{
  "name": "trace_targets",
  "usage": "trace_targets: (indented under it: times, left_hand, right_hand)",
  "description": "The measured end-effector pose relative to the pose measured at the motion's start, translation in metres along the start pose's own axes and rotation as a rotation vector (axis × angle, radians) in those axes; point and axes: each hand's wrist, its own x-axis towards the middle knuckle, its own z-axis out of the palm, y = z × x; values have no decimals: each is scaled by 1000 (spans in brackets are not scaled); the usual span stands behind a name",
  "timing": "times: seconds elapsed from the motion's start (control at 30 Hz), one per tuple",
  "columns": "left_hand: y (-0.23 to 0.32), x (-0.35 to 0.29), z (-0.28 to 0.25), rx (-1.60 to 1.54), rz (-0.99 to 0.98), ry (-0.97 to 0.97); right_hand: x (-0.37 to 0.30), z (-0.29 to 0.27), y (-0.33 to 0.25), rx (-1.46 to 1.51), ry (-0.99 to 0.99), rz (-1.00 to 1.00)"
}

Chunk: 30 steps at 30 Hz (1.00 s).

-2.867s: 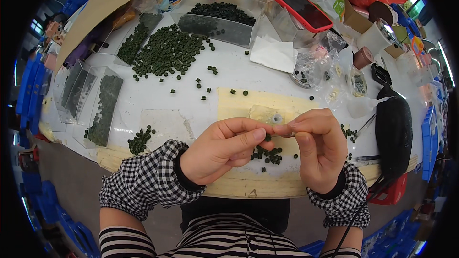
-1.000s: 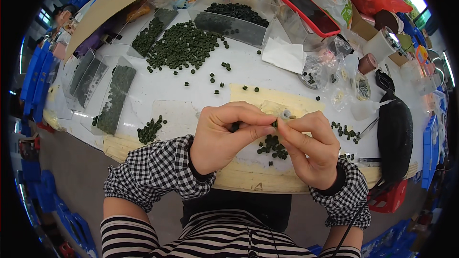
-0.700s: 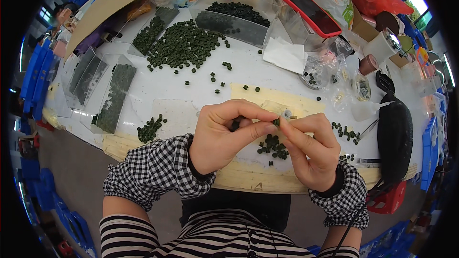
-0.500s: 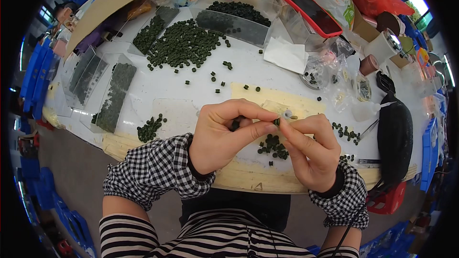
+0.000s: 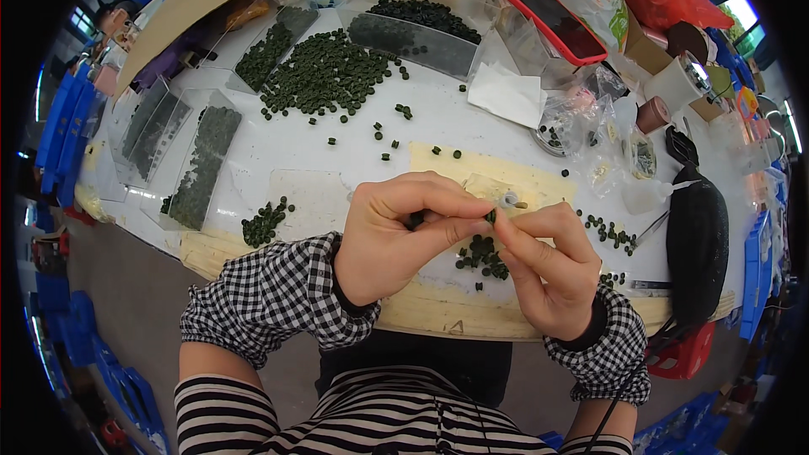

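Note:
Between my fingertips is a small dark green spool-shaped piece (image 5: 490, 216), partly covered by the fingers. My left hand (image 5: 379, 240) pinches it between thumb and forefinger, and another dark bit shows inside its curled fingers. From the other side, the thumb and forefinger of my right hand (image 5: 552, 265) press on the same piece. Under the hands lies a small heap of similar green pieces (image 5: 482, 257). A whitish ring-like part (image 5: 508, 200) sits just beyond the fingertips on a pale yellow sheet (image 5: 430, 160).
A large green heap (image 5: 324, 76) spreads at the back, beside a clear bin (image 5: 413, 38) of dark pieces. Clear trays (image 5: 202, 173) stand at left. A red-cased phone (image 5: 552, 21) rests on a box at the back right. Tweezers (image 5: 653, 227) and a black pouch (image 5: 698, 244) lie at right.
The green piece has shifted slightly between the fingertips and looks a little more tilted. Both hands keep nearly the same place and the same pinch.

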Motion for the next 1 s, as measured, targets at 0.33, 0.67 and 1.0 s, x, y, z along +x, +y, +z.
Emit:
trace_targets:
  times: [0.33, 0.67, 1.0]
  left_hand:
    - [-1, 1, -2, 30, 22, -15]
    - [0, 8, 4, -299, -351, 182]
    - [0, 4, 3, -166, -248, 114]
  right_hand:
    - [0, 0, 1, -1, 7, -6]
    - [1, -7, 2, -101, 69, 89]
    - [1, -1, 4, -66, 29, 90]
